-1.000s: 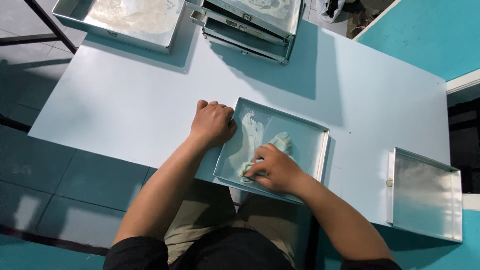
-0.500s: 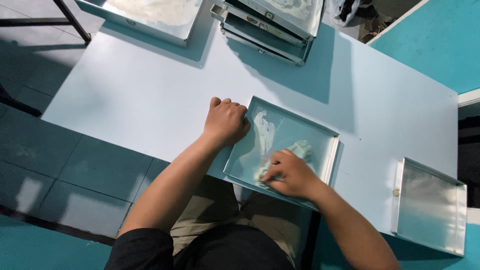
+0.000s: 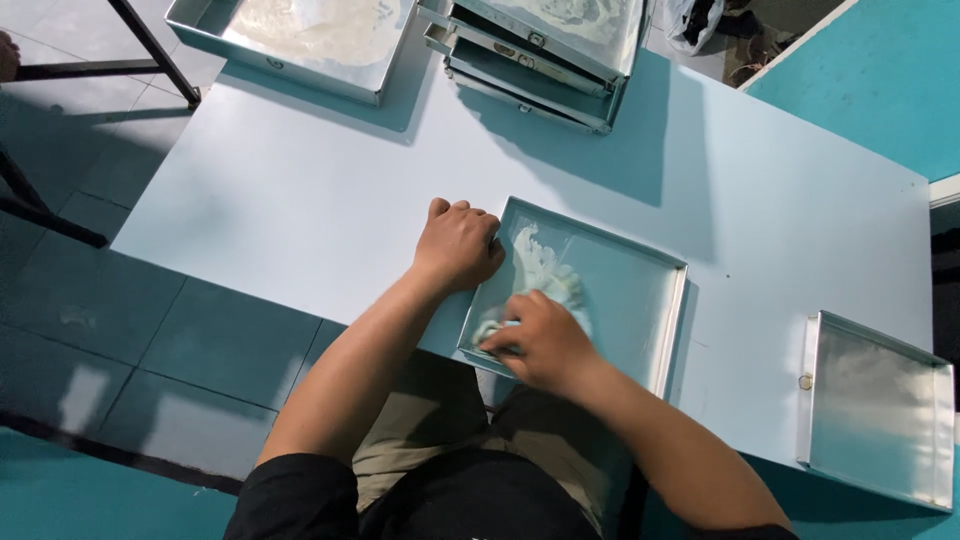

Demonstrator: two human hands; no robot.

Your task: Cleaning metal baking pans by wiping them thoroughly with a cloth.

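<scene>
On the pale blue counter (image 3: 300, 200), an empty metal tray (image 3: 875, 410) sits at its right edge, a stack of metal trays (image 3: 540, 45) at its far edge, and a white-coated tray (image 3: 300, 35) at its far left corner, overhanging grey floor tiles (image 3: 150, 340).

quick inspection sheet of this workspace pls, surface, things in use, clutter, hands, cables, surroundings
surface: pale blue table, flat, with the trays on it.
job's things: square metal tray at the near table edge, white smears inside; something white and soft under the right hand, too blurred to name.
clutter: empty metal tray at the right edge; smeared tray far left; stack of trays at the far side.
hands: left hand rests on the tray's left rim; right hand presses down inside the tray.
cables: nothing seen.
surroundings: grey tiled floor, dark metal stand legs on the left, teal wall on the right.
</scene>
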